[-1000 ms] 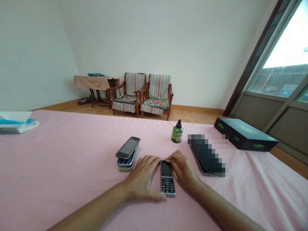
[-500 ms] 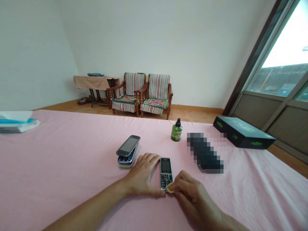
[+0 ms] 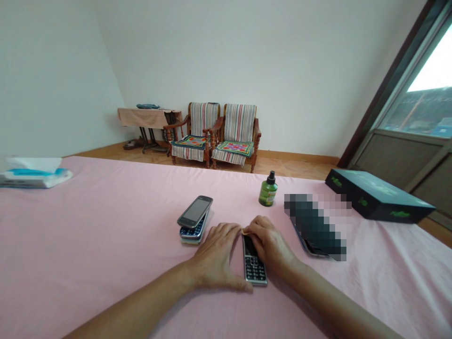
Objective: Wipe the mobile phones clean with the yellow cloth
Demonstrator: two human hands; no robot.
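A black-and-silver keypad phone (image 3: 254, 270) lies face up on the pink cloth. My left hand (image 3: 215, 256) braces it, thumb at its bottom edge and fingertips at its top. Over the phone's upper end is my right hand (image 3: 271, 245), pinching a small yellowish cloth (image 3: 245, 232) against the top edge. That hand hides part of the screen, and most of the cloth is out of sight within its fingers. Left of my hands, a grey touchscreen phone (image 3: 195, 212) rests tilted on a blue keypad phone (image 3: 190, 230), with a pale item underneath.
A green bottle (image 3: 267, 192) with a black cap stands beyond my hands. To its right lies a dark, pixelated object (image 3: 314, 226), with a black box (image 3: 377, 195) farther right. A tissue pack (image 3: 35, 176) sits at far left. Two wooden armchairs (image 3: 235, 134) stand behind.
My right hand has moved the yellowish cloth from the phone's keypad end up to its top edge. My left hand still holds the phone. The view has shifted slightly left.
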